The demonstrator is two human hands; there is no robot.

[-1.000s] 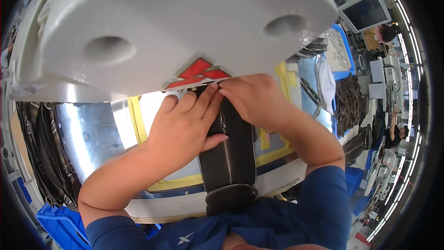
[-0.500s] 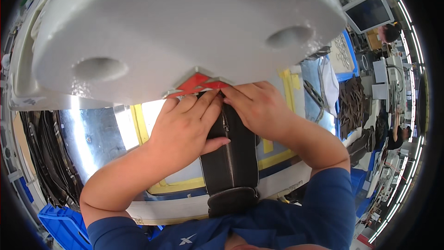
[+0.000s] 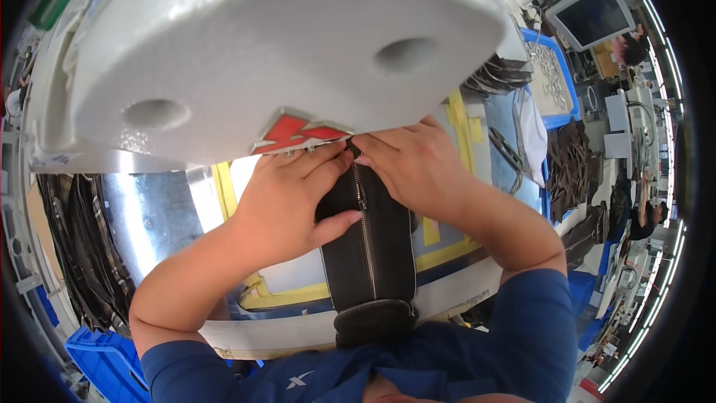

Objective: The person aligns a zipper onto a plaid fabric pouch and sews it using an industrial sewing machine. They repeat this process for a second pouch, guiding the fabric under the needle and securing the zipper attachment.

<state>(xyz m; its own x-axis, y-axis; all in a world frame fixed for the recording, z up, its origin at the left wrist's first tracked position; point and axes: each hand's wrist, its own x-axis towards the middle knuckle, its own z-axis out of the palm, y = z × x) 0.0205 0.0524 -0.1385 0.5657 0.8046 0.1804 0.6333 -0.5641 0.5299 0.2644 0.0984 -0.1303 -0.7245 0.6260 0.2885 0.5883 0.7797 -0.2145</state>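
Note:
A white machine head (image 3: 276, 60) with a red emblem fills the top of the picture. Beneath it lies a long black zippered piece (image 3: 389, 246), its rounded lower end (image 3: 377, 323) near my body. My left hand (image 3: 294, 198) rests on the piece's upper left, fingers laid forward and thumb stretched out beside the silver zipper. My right hand (image 3: 418, 172) has bent fingers pressed together on the piece's upper end, thumb by the zipper top. The machine head hides the area beyond my fingertips.
Yellow tape (image 3: 436, 257) marks the metal work surface (image 3: 142, 216). Stacks of dark pieces (image 3: 78, 246) stand at left, above a blue crate (image 3: 101, 366). At right are scissors (image 3: 503, 149), a blue-rimmed tray (image 3: 552, 78), dark scraps (image 3: 567, 164), a screen (image 3: 589, 15) and two other people (image 3: 630, 48).
The machine head appears shifted left in the picture. My right hand's fingers reach slightly further up under its edge. My left hand has moved a little left, still on the piece.

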